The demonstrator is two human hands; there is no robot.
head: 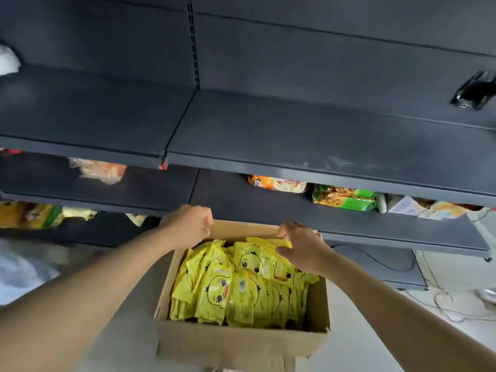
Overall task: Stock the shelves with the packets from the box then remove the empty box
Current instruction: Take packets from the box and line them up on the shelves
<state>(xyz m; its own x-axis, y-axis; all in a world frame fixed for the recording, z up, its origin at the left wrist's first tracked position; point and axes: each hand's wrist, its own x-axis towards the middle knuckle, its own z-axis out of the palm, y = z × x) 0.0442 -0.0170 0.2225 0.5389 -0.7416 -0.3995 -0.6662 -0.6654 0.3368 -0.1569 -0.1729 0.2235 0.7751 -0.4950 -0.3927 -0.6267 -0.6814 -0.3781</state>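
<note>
Standing on the floor below the dark shelves (308, 130), the cardboard box (239, 342) is packed with yellow duck-print packets (236, 288). I see my left hand (190, 226) curled over the box's far-left rim. My right hand (300, 248) pinches the top edge of a rear packet.

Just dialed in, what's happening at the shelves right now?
A person is reaching into an open cardboard box full of yellow packets in front of dark shelves. The right hand grips packets at the far side; the left hand, fingers curled, is at the box's far left corner. The box looks full.
</note>
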